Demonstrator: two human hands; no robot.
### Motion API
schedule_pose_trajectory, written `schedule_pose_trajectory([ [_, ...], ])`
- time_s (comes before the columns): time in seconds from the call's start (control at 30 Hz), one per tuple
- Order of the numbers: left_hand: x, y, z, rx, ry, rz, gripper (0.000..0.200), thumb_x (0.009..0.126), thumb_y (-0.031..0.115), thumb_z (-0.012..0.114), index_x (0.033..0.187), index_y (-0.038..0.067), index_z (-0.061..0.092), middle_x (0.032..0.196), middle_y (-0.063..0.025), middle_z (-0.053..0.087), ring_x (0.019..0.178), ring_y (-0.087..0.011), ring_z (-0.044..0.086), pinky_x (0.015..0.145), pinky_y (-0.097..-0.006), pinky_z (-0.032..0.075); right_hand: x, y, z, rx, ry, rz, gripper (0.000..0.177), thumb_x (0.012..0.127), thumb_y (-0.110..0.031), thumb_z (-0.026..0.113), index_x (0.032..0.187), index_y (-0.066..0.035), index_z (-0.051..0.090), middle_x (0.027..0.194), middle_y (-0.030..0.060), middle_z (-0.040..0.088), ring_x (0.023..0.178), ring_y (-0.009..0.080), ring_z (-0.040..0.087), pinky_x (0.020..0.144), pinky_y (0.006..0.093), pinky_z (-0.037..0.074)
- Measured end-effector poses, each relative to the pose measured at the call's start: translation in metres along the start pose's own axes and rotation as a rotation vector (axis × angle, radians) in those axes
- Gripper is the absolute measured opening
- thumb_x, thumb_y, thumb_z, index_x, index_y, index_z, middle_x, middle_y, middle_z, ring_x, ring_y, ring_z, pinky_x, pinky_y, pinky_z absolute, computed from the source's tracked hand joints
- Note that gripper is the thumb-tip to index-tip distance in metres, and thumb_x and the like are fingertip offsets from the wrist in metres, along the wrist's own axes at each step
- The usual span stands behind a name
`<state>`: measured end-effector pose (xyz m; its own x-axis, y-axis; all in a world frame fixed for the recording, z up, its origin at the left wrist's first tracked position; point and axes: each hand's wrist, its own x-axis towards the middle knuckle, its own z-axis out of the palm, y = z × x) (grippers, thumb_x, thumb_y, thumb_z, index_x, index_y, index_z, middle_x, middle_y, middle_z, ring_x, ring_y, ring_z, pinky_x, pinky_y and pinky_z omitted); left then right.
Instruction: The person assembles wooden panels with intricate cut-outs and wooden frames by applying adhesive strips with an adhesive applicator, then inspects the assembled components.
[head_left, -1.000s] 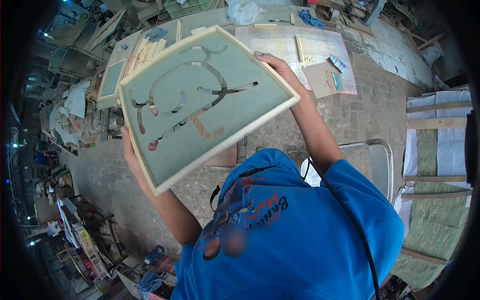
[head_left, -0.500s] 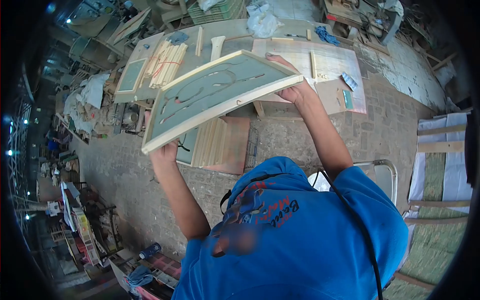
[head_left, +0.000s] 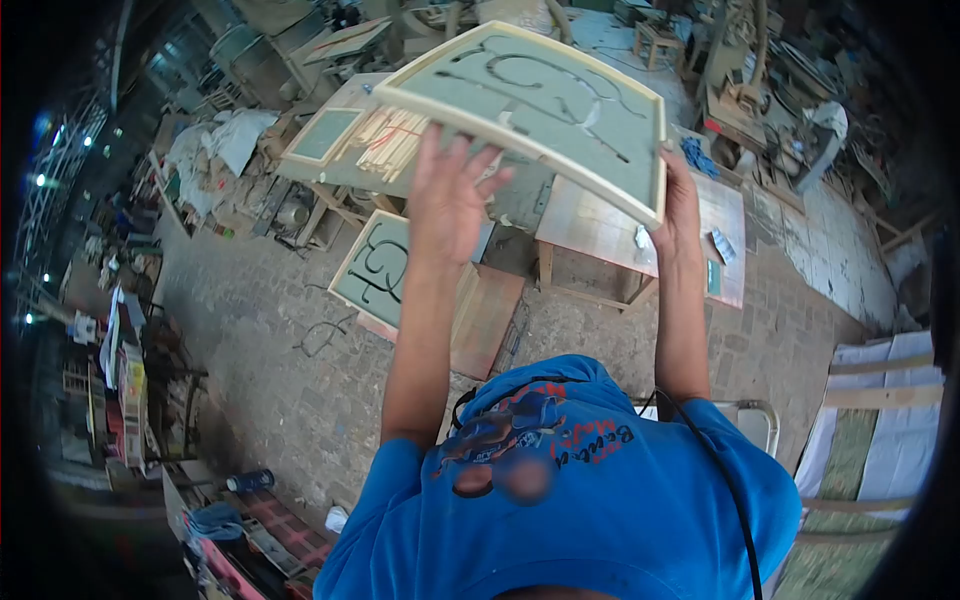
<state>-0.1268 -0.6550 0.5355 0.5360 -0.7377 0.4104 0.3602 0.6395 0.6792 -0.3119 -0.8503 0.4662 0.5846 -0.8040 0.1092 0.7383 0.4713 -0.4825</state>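
A light wooden frame around a grey-green panel [head_left: 540,95], cut with curved slots, is held up and tilted over the work area. My right hand [head_left: 681,205] grips its right-hand edge near the lower corner, with the thumb near the rim. Under the near rail, my left hand [head_left: 450,205] has its fingers spread, their tips right at the wood. A second framed panel [head_left: 368,262] with similar dark curved lines lies lower left, partly hidden by my left forearm.
A low worktable [head_left: 590,225] stands ahead, with a crumpled blue cloth [head_left: 697,155] near its far edge. Bundled wooden strips [head_left: 388,140] lie beside a smaller framed panel [head_left: 325,135] on the left table. A reddish board [head_left: 497,330] with strips rests low in front of me.
The framed panel has moved up and right and turned, its near rail now sloping down to the right. My left hand has opened from its grip on the frame; the second panel is now more visible.
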Motion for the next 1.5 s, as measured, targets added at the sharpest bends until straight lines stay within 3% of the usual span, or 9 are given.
schedule_pose_trajectory([
  [0.17,0.001,-0.004,0.019,0.115,0.027,-0.009,0.059,0.094,0.012,0.058,0.144,0.006,0.027,0.122,-0.0144,0.057,0.097,-0.0202,0.063,0.074,-0.03,0.057,-0.013,-0.002,0.019,0.086,-0.017,0.061,0.03,0.089,-0.011,0.061,0.112,0.007,0.057,0.101,0.018,0.068,0.088,0.0256,0.07,0.082,0.0343,0.059],
  [0.5,-0.01,0.007,0.028,0.194,0.09,0.091,0.06,0.092,0.014,0.062,0.141,0.004,0.03,0.116,-0.0125,0.059,0.093,-0.0171,0.063,0.07,-0.0268,0.054,-0.023,0.011,0.029,0.192,-0.057,0.145,0.024,0.091,-0.007,0.058,0.108,0.009,0.055,0.097,0.0208,0.067,0.085,0.0284,0.07,0.074,0.035,0.062],
  [0.63,-0.015,0.01,0.035,0.295,0.128,0.186,0.062,0.091,0.009,0.062,0.143,0.003,0.027,0.12,-0.0142,0.054,0.093,-0.016,0.062,0.069,-0.0267,0.054,-0.018,0.021,0.018,0.238,-0.129,0.203,0.024,0.092,-0.006,0.056,0.108,0.011,0.053,0.097,0.0235,0.066,0.086,0.0306,0.07,0.075,0.0361,0.063],
  [0.7,-0.017,0.01,0.039,0.344,0.14,0.222,0.064,0.09,0.009,0.063,0.143,0.002,0.027,0.123,-0.0148,0.052,0.094,-0.0157,0.061,0.068,-0.0262,0.054,-0.013,0.028,0.014,0.251,-0.088,0.249,0.024,0.089,-0.009,0.059,0.108,0.006,0.055,0.097,0.02,0.067,0.084,0.0282,0.07,0.072,0.0358,0.063],
  [0.9,-0.021,0.017,0.032,0.444,0.171,0.242,0.072,0.088,0.005,0.064,0.145,0.0,0.021,0.128,-0.0164,0.046,0.098,-0.0168,0.059,0.068,-0.0251,0.053,-0.018,0.047,0.017,0.313,-0.026,0.292,0.022,0.089,-0.004,0.057,0.107,0.007,0.053,0.095,0.0212,0.067,0.081,0.0282,0.071,0.067,0.0342,0.063],
  [1.03,-0.02,0.021,0.02,0.454,0.127,0.252,0.08,0.085,0.005,0.068,0.145,-0.003,0.016,0.133,-0.0225,0.041,0.092,-0.0181,0.061,0.062,-0.0262,0.055,-0.018,0.056,0.021,0.381,-0.072,0.348,0.017,0.093,-0.005,0.051,0.102,0.01,0.052,0.094,0.0271,0.065,0.079,0.0332,0.07,0.068,0.0369,0.064],
  [1.2,-0.02,0.027,0.01,0.461,0.112,0.277,0.085,0.084,0.004,0.068,0.147,-0.003,0.011,0.139,-0.0248,0.036,0.093,-0.0191,0.061,0.065,-0.0263,0.055,-0.01,0.066,0.022,0.364,-0.128,0.393,0.022,0.089,-0.004,0.057,0.106,0.009,0.053,0.095,0.0207,0.066,0.083,0.0277,0.07,0.074,0.0343,0.063],
  [1.37,-0.022,0.025,0.0,0.685,0.099,0.313,0.101,0.079,0.012,0.077,0.149,-0.002,0.005,0.145,-0.0258,0.028,0.103,-0.0241,0.058,0.072,-0.0292,0.057,-0.008,0.076,0.031,0.393,-0.113,0.414,0.024,0.089,-0.004,0.056,0.108,0.01,0.053,0.097,0.0205,0.066,0.084,0.0283,0.07,0.077,0.0342,0.062],
  [1.5,-0.025,0.011,0.001,0.641,0.145,0.264,0.111,0.076,0.016,0.081,0.149,-0.001,0.0,0.147,-0.0257,0.026,0.108,-0.0271,0.056,0.074,-0.0312,0.057,-0.002,0.087,0.034,0.413,-0.131,0.465,0.025,0.089,-0.005,0.056,0.109,0.01,0.053,0.098,0.0209,0.066,0.087,0.0276,0.07,0.078,0.0346,0.062],
])
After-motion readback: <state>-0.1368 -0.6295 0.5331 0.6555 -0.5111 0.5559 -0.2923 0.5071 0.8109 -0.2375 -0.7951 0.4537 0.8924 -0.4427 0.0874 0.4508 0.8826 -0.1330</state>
